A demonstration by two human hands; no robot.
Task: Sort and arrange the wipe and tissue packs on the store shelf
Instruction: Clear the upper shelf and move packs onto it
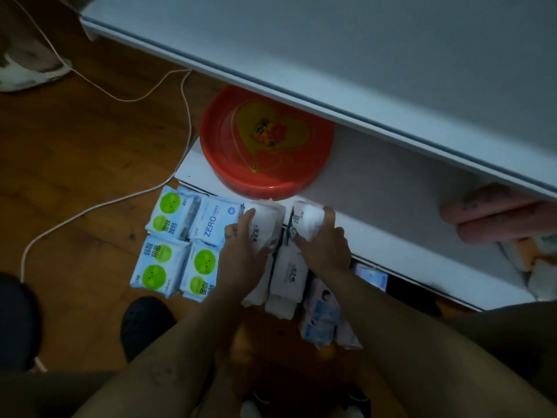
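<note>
The left hand curls round the left white pack and the right hand round the right white pack, side by side at the white shelf edge, beside a blue "ZERO LEAKS" pack and green-dotted packs on a dim wooden floor.

— Where am I looking from?
— From the one head camera. It is worn high and tipped steeply down, so both forearms run up from the bottom edge to the left hand and right hand near mid-frame.
— Facing which way?
— Toward the white shelf. Its upper board crosses the top right, and the wooden floor fills the left.
— How near?
— Close: the hands grip the white packs at the shelf's front, and the wide lens takes in a black shoe below.
</note>
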